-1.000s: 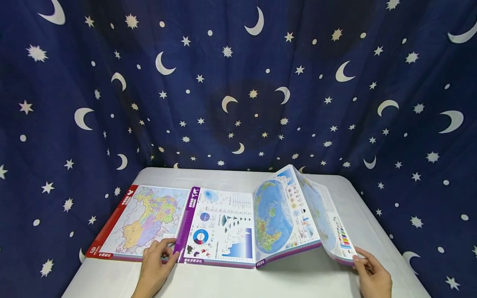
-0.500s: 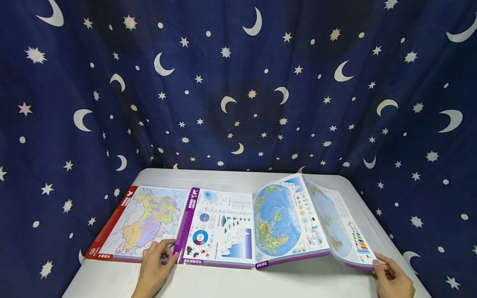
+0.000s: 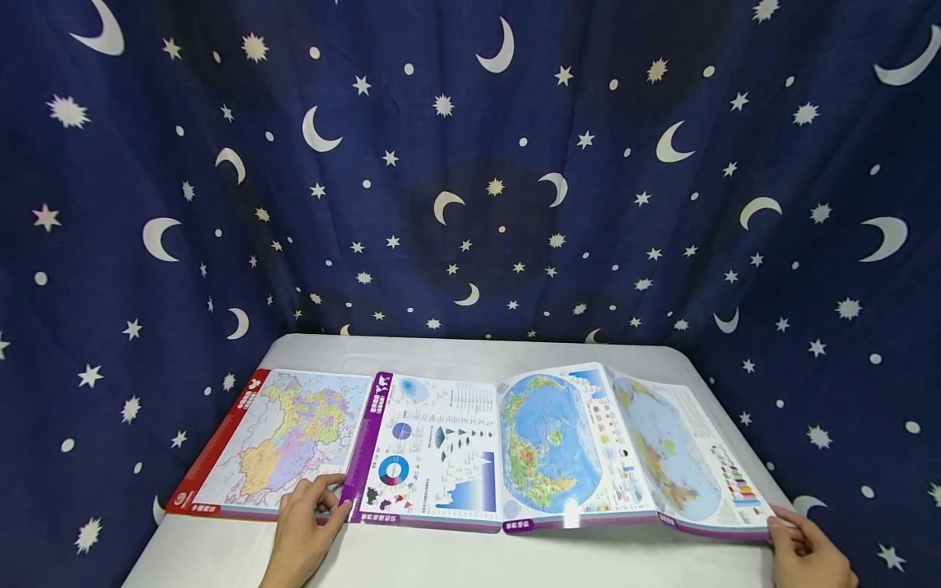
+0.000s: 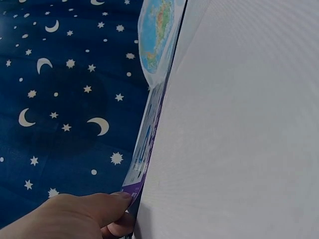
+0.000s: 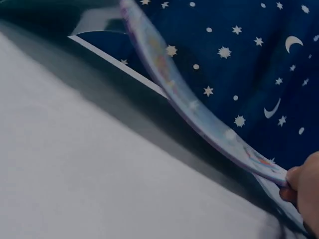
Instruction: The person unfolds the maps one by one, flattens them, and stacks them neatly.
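Right, left hand point(image 3: 305, 523) pinches purple map point(image 3: 559, 453) at its near corner, thumb on top of the purple strip, finger curled below. Right hand point(image 3: 809, 551) pinches same map at its opposite near corner, thumb on top, fingers curled under. So map runs between the hands, near edge facing the person.

Panels, going from left hand toward right hand: chart panel point(image 3: 430, 453) first, looks flat, with a blue ring chart close to left hand; then blue world panel point(image 3: 555, 445), tilted up on the side toward right hand; then flag panel point(image 3: 698, 457), slanting down to right hand, little flags printed near its fingers. Fold between those last two stands raised, well apart from either hand. Right wrist view has the edge bowed beside right hand, part of it off the table point(image 3: 470, 563).

Red map point(image 3: 287, 441) lies beyond left hand and to its left, near corner partly hidden by that hand; can't tell if it's joined to purple one. Starry curtain point(image 3: 470, 188) hangs past both hands.
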The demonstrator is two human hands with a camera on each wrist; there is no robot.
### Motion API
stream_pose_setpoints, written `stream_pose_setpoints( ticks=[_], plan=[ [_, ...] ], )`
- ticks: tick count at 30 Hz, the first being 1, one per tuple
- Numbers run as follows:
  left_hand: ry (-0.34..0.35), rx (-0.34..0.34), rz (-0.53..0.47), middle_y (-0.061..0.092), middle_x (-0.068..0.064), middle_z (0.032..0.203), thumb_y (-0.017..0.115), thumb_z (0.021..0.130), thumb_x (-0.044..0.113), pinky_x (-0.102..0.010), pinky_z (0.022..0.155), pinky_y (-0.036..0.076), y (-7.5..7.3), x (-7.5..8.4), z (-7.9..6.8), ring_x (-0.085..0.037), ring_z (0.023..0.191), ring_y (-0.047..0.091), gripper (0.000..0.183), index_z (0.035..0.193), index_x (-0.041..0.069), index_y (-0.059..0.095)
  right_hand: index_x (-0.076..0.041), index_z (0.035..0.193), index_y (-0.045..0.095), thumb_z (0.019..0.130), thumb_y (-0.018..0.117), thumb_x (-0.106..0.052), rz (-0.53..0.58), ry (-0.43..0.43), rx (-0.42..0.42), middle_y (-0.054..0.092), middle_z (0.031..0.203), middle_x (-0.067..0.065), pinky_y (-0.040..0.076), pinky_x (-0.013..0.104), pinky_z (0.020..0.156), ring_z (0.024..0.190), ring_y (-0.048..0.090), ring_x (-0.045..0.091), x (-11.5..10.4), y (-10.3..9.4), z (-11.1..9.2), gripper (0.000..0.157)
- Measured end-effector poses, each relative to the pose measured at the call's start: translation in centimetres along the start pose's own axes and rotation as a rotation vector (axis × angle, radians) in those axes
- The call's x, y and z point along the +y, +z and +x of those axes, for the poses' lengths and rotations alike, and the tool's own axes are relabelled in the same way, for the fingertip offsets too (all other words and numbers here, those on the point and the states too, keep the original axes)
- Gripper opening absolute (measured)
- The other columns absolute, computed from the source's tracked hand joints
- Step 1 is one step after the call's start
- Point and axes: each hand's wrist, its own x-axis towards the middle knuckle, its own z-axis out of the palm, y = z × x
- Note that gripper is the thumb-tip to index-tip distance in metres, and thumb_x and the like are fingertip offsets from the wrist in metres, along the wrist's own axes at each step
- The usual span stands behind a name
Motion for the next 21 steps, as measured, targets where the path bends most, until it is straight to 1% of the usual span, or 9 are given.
stream_pose_setpoints(
  ticks=[6,9,11,13,14,16,19,20,21],
  plan=[
    [-0.031,-0.010,-0.008,0.051,0.025,0.067,0.093,0.070,0.001,-0.023,0.077,0.023,-0.2,0.0,-0.2,-0.002,0.070,0.047,0.042,0.107,0.010,0.076,-0.004,0.129,0.071,0.098,0.065,-0.037,-0.033,0.052,0.003,0.028,0.054,-0.049,0.026,0.026,0.068,0.058,0.033,-0.011,0.9,-0.3,1.4,0.045],
    [-0.041,-0.013,-0.006,0.050,0.026,0.066,0.093,0.071,0.002,-0.022,0.078,0.023,-0.1,-0.1,-0.3,-0.002,0.070,0.047,0.041,0.107,0.010,0.076,-0.002,0.127,0.071,0.098,0.064,-0.037,-0.057,0.071,-0.014,0.033,0.055,-0.043,0.027,0.030,0.072,0.064,0.041,-0.001,1.1,-0.3,1.9,0.045],
    [-0.042,-0.014,-0.005,0.050,0.027,0.066,0.093,0.071,0.003,-0.022,0.078,0.023,-0.1,-0.2,-0.4,-0.002,0.070,0.047,0.041,0.107,0.010,0.076,-0.002,0.127,0.071,0.098,0.065,-0.036,-0.089,0.083,-0.025,0.056,0.059,-0.025,0.028,0.032,0.072,0.070,0.049,0.011,1.2,-0.3,2.0,0.045],
    [-0.042,-0.012,-0.001,0.049,0.028,0.066,0.093,0.070,0.003,-0.022,0.078,0.023,-0.1,-0.2,-0.3,-0.002,0.070,0.047,0.041,0.107,0.010,0.076,-0.003,0.126,0.071,0.098,0.064,-0.036,-0.119,0.081,-0.045,0.075,0.078,0.003,0.029,0.034,0.072,0.078,0.054,0.026,1.2,-0.2,2.1,0.044],
    [-0.042,-0.011,-0.002,0.049,0.028,0.065,0.094,0.070,0.003,-0.023,0.078,0.023,-0.1,-0.2,-0.3,-0.002,0.070,0.047,0.042,0.107,0.011,0.076,-0.003,0.126,0.070,0.098,0.064,-0.037,-0.133,0.081,-0.052,0.077,0.089,0.014,0.030,0.034,0.072,0.081,0.055,0.030,1.1,-0.2,2.1,0.045],
    [-0.041,-0.007,0.001,0.048,0.028,0.065,0.094,0.069,0.004,-0.023,0.077,0.023,-0.1,-0.2,-0.2,-0.001,0.070,0.047,0.043,0.108,0.012,0.075,-0.002,0.126,0.070,0.097,0.065,-0.037,-0.144,0.077,-0.061,0.072,0.110,0.028,0.030,0.034,0.071,0.082,0.056,0.032,1.1,-0.2,2.0,0.046],
    [-0.034,0.009,-0.017,0.046,0.024,0.063,0.096,0.066,0.003,-0.024,0.076,0.024,-0.2,-0.2,0.0,0.000,0.064,0.043,0.048,0.108,0.012,0.074,-0.001,0.128,0.070,0.096,0.065,-0.038,-0.129,0.109,-0.084,0.076,0.086,0.015,0.031,0.032,0.071,0.072,0.055,0.015,1.2,-0.2,2.1,0.049],
    [-0.032,0.014,-0.023,0.045,0.022,0.062,0.097,0.065,0.004,-0.024,0.075,0.025,-0.2,-0.2,0.1,0.000,0.063,0.041,0.050,0.108,0.012,0.074,-0.001,0.128,0.069,0.096,0.064,-0.038,-0.129,0.125,-0.093,0.075,0.081,0.011,0.031,0.032,0.071,0.070,0.052,0.012,1.2,-0.1,2.2,0.049],
    [-0.027,0.016,-0.029,0.044,0.021,0.062,0.097,0.064,0.004,-0.025,0.075,0.026,-0.2,-0.1,0.1,0.001,0.062,0.040,0.051,0.108,0.012,0.073,0.000,0.130,0.068,0.096,0.064,-0.037,-0.135,0.137,-0.109,0.073,0.081,0.010,0.032,0.034,0.072,0.071,0.053,0.013,1.2,-0.1,2.1,0.050]
  ],
)
